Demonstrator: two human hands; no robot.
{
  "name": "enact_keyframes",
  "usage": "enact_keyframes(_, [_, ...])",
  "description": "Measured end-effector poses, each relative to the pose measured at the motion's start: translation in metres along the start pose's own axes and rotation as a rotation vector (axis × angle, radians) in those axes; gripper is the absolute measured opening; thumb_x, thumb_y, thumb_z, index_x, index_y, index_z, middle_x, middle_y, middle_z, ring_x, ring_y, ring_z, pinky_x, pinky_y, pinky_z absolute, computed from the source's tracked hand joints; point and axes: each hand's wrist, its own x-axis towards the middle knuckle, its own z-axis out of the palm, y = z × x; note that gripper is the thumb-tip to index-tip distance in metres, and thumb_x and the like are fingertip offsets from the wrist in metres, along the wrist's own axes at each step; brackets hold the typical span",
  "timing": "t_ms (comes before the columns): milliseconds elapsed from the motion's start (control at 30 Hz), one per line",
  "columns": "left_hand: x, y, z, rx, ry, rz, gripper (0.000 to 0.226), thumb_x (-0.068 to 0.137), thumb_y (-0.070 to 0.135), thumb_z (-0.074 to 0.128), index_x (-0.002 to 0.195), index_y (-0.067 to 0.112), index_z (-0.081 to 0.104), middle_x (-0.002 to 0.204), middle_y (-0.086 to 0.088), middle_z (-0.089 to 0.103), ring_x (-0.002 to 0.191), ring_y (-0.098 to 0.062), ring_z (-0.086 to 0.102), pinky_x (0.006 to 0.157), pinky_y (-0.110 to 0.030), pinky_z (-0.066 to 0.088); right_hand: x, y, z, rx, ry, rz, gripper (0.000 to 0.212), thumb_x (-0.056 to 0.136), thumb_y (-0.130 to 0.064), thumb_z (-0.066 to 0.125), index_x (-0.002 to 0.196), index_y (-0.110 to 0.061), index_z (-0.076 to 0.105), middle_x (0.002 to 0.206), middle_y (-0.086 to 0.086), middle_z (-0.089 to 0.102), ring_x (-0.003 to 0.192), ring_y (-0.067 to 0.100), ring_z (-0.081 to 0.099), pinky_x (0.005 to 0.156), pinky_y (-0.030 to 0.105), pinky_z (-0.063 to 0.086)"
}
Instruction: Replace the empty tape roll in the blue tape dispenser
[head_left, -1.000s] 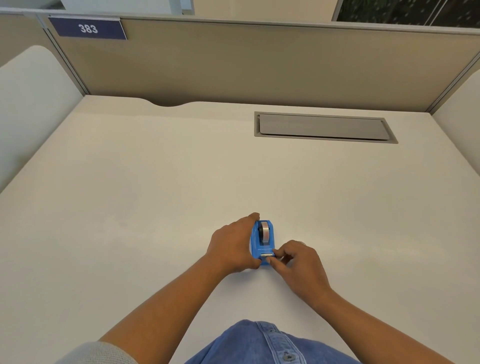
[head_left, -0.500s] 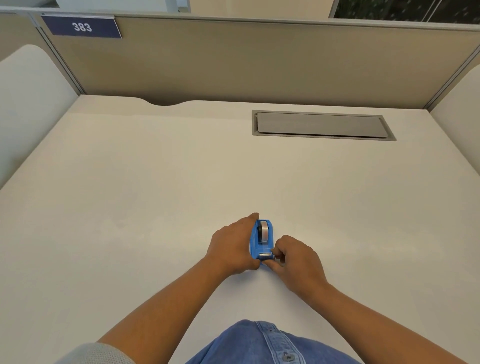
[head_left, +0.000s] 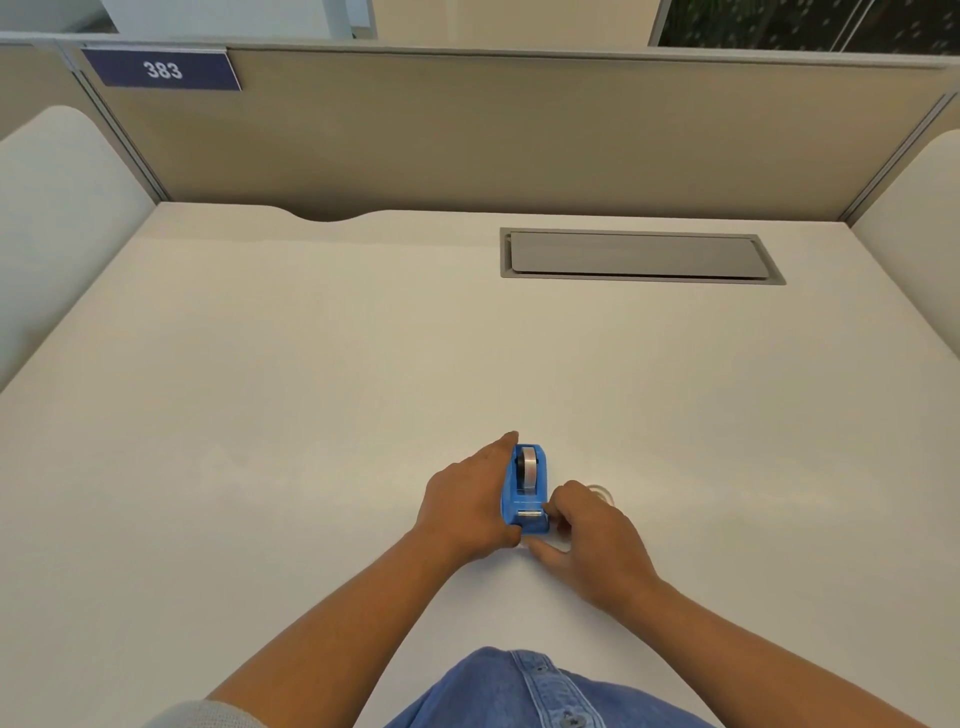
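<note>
A broad, matte off-white desk (head_left: 311, 389) fills the view, smooth and bare-looking, bounded at the far edge by a flat tan fabric partition (head_left: 519, 135) with a thin metal top rail and a dark blue sign (head_left: 162, 69) reading 383 at its far left. Rounded pale side panels rise at left (head_left: 57, 208) and right (head_left: 914, 218). Set flush into the desk at far right is a long grey rectangular hatch (head_left: 636, 254) with a metal-looking lid. Near the bottom edge shows a blue denim shirt (head_left: 524, 691) with buttons. On the near centre of the desk stands the dispenser (head_left: 527, 491) — a small, glossy blue plastic block with rounded corners, its long axis running near to far, the silvery cutter bar at the near end and the grey roll (head_left: 529, 467) upright in the far end. The left hand (head_left: 467, 506) lies flat along its left side, fingers extended and pressed to the plastic, thumb curled under the near corner. The right hand (head_left: 592, 535) touches the near right corner by the cutter, fingers loosely curled, thumb stretched along the desk; whether it pinches anything I cannot tell. Just beyond its knuckles lies a faint clear ring (head_left: 602, 492) — flat on the desk.
</note>
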Motion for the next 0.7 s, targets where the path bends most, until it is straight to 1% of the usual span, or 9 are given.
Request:
enact_keyframes(67, [-0.001,0.0,0.001,-0.004,0.007,-0.002,0.109,0.055,0.043,0.078,0.145,0.03,0.018,0.137,0.008,0.054,0.107,-0.021,0.061,0.081,-0.03,0.048,0.0,0.0,-0.001,0.023,0.014,0.006,0.034,0.078,-0.038,0.075,0.078,-0.033,0.041,0.07,-0.018,0.043,0.06,0.006,0.043,0.05,0.013,0.03])
enact_keyframes(133, [-0.001,-0.001,0.003,-0.005,0.018,0.0,0.109,0.055,0.043,0.078,0.145,0.031,0.017,0.135,0.008,0.055,0.104,-0.021,0.062,0.078,-0.029,0.047,0.001,0.001,0.0,0.05,0.033,0.025,0.031,0.082,-0.035,0.072,0.076,-0.032,0.042,0.069,-0.016,0.046,0.06,0.007,0.043,0.051,0.015,0.03])
enact_keyframes(233, [-0.002,-0.002,0.005,0.006,0.021,-0.007,0.109,0.057,0.042,0.077,0.146,0.031,0.015,0.135,0.008,0.055,0.104,-0.021,0.062,0.077,-0.027,0.044,0.002,-0.001,0.001,0.061,0.038,0.044,0.028,0.083,-0.031,0.072,0.076,-0.029,0.044,0.071,-0.011,0.052,0.063,0.011,0.048,0.053,0.018,0.037])
enact_keyframes(333, [-0.004,-0.003,0.008,0.006,0.021,-0.004,0.11,0.06,0.042,0.077,0.146,0.034,0.009,0.135,0.007,0.056,0.103,-0.021,0.063,0.077,-0.028,0.046,0.0,-0.001,0.001,0.075,0.015,0.074,0.027,0.081,-0.029,0.074,0.08,-0.028,0.047,0.073,-0.012,0.054,0.068,0.011,0.053,0.057,0.024,0.046])
enact_keyframes(433, [-0.006,-0.004,0.01,0.002,0.018,0.011,0.11,0.065,0.043,0.075,0.143,0.04,-0.002,0.133,0.007,0.058,0.095,-0.023,0.066,0.071,-0.027,0.045,-0.004,0.002,0.001,0.113,0.012,0.073,0.024,0.078,-0.031,0.076,0.087,-0.028,0.054,0.078,-0.015,0.056,0.07,0.007,0.055,0.06,0.018,0.046])
enact_keyframes(533, [-0.008,-0.009,0.008,0.019,0.019,0.022,0.113,0.065,0.049,0.075,0.141,0.043,-0.01,0.141,0.008,0.051,0.09,-0.022,0.067,0.066,-0.026,0.043,-0.011,0.005,0.002,0.148,0.007,0.068,0.028,0.08,-0.033,0.075,0.101,-0.031,0.057,0.086,-0.018,0.057,0.077,0.003,0.057,0.065,0.012,0.045])
enact_keyframes(600, [-0.009,-0.013,0.008,0.038,-0.003,0.012,0.122,0.06,0.054,0.077,0.141,0.044,-0.015,0.15,0.012,0.041,0.089,-0.018,0.067,0.064,-0.024,0.043,-0.016,0.009,0.001,0.125,0.008,0.083,0.031,0.082,-0.036,0.072,0.109,-0.031,0.057,0.09,-0.017,0.057,0.081,0.004,0.057,0.07,0.013,0.047])
enact_keyframes(667, [-0.012,-0.019,0.008,0.019,-0.001,-0.017,0.125,0.058,0.057,0.076,0.142,0.042,-0.015,0.152,0.014,0.036,0.096,-0.013,0.066,0.065,-0.022,0.045,-0.022,0.014,0.002,0.086,0.023,0.09,0.033,0.084,-0.039,0.07,0.113,-0.03,0.057,0.096,-0.017,0.057,0.083,0.005,0.056,0.075,0.014,0.047])
enact_keyframes(700, [-0.014,-0.022,0.007,0.009,0.014,-0.037,0.12,0.061,0.056,0.074,0.144,0.041,-0.012,0.151,0.014,0.037,0.101,-0.012,0.064,0.068,-0.022,0.047,-0.024,0.015,0.002,0.058,0.038,0.088,0.033,0.084,-0.039,0.07,0.113,-0.029,0.058,0.099,-0.016,0.058,0.085,0.004,0.056,0.077,0.014,0.046])
